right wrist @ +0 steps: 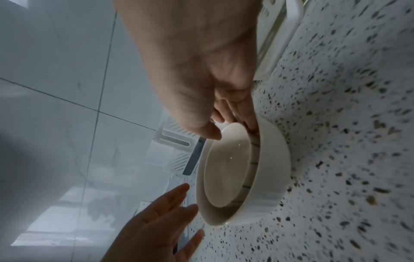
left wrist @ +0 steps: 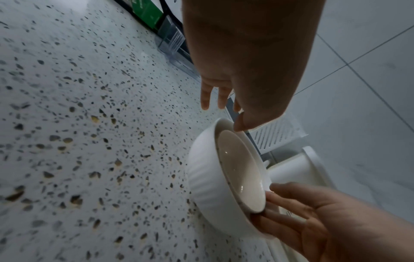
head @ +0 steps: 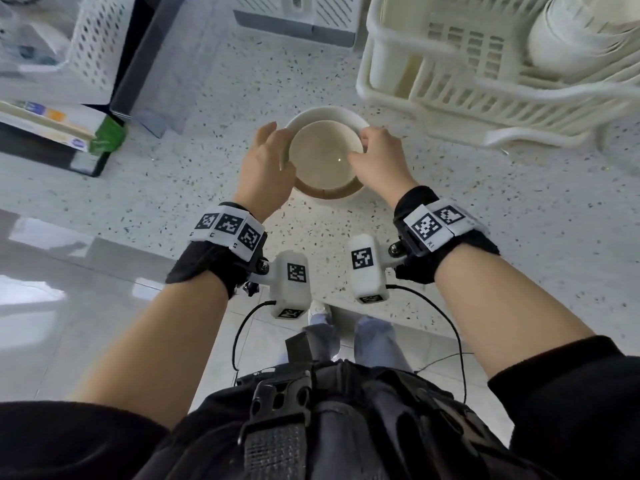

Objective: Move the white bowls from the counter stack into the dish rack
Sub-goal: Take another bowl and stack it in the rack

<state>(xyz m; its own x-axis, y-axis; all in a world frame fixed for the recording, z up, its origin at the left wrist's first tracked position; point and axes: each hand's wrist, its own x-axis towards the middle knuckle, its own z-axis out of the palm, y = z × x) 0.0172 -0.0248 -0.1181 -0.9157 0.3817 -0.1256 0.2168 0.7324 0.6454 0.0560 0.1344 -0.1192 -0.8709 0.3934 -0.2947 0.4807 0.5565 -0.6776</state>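
Right hand [head: 377, 157] pinching inner bowl [head: 325, 157] — left hand [head: 266, 157] open

Pale plastic slatted dish rack [head: 485, 88]: cut off by top and right edges in head view, motion-blurred. White stacked bowls inside it [head: 568, 36] smeared, count unreadable. Small white inner bowl [head: 325, 155]: near-right rim hidden under right hand [head: 379, 159]; base hidden inside larger white ribbed outer bowl [left wrist: 206, 177]. Left hand [head: 265, 157] covers the outer bowl's left rim; contact unclear.
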